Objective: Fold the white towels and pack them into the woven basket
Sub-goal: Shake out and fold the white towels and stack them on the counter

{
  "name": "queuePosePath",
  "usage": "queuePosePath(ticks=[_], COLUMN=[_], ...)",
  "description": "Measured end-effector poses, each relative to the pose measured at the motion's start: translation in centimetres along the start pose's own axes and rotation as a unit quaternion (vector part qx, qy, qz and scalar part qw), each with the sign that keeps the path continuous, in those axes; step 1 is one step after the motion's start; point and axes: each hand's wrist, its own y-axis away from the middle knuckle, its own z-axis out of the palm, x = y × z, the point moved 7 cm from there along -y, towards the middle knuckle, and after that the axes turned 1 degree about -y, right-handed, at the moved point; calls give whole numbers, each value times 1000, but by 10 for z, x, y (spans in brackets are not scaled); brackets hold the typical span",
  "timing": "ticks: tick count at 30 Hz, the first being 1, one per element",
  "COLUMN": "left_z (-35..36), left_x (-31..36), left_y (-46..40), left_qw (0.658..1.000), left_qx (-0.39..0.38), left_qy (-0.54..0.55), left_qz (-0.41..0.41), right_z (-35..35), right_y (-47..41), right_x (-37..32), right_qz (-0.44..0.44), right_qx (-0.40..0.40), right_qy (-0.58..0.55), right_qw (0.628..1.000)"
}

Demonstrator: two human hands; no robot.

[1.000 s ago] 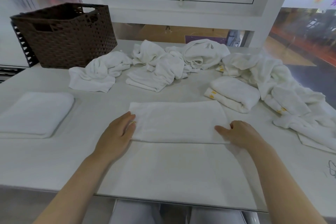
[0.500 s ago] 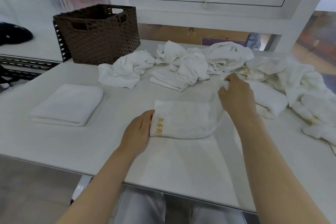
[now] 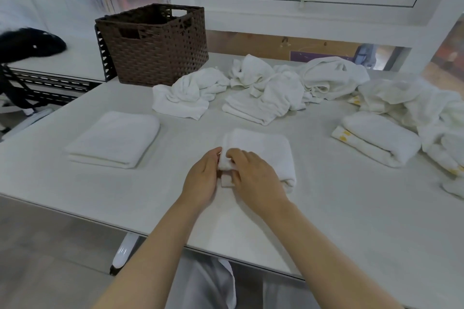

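Where the woven basket stands at the table's far left, one folded stack lies in front of it. Right of that stack, the left hand and right hand pinch the near-left corner of the folded towel, which extends away from both grips; its long axis runs near to far. Crumpled towels lie right of the basket; their number is indeterminate.
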Motion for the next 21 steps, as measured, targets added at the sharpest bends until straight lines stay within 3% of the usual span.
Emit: queuePosePath(ticks=[5,11,15,18,21], left_z=[1,1,6,19,51], left_x=[6,4,24,53,67], left_y=[3,1,-4,-17,-29], left_qw=[1000,1000,999,991,951], left_qx=[1,-6,-6,-41,-103], left_qy=[5,-15,47,-121,-278], left_qz=[4,6,-23,30,89], right_z=[7,-13,-59,-41,-14], right_y=[19,22,0,-16,-22], right_x=[7,20,64,99,104], right_qz=[-18,21,121,185,145], right_qx=[3,-110,20,-85,-181], right_qy=[-16,-73,-18,-21,-17], right_qw=[1000,991,992,979,973])
